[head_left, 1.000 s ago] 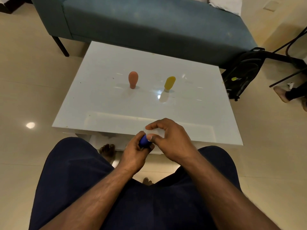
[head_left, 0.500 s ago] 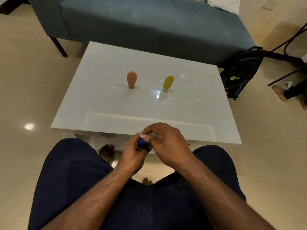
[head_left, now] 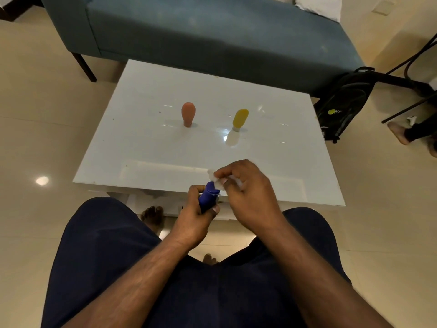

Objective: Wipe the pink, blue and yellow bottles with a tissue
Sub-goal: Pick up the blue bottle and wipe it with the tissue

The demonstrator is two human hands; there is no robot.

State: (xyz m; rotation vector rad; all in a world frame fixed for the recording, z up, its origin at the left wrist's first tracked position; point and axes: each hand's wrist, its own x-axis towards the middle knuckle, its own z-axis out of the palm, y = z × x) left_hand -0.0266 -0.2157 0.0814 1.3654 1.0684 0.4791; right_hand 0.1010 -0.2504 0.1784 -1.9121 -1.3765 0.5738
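Observation:
My left hand (head_left: 194,218) grips the blue bottle (head_left: 208,196) over my lap, just in front of the table's near edge. My right hand (head_left: 246,192) pinches a small white tissue (head_left: 216,178) against the bottle's upper end. The pink bottle (head_left: 188,114) stands on its cap at the middle of the white table (head_left: 142,147). To its right the yellow bottle (head_left: 240,119) stands on its grey cap, tilted a little.
A teal sofa (head_left: 212,34) runs along the far side of the table. A black backpack (head_left: 343,107) leans on the floor at the right, near dark chair legs and another person's foot (head_left: 399,132). My knees sit close to the table's front edge.
My right hand has lifted off the bottle's top, so more of the blue bottle and the tissue show. Both hands have shifted slightly toward the table.

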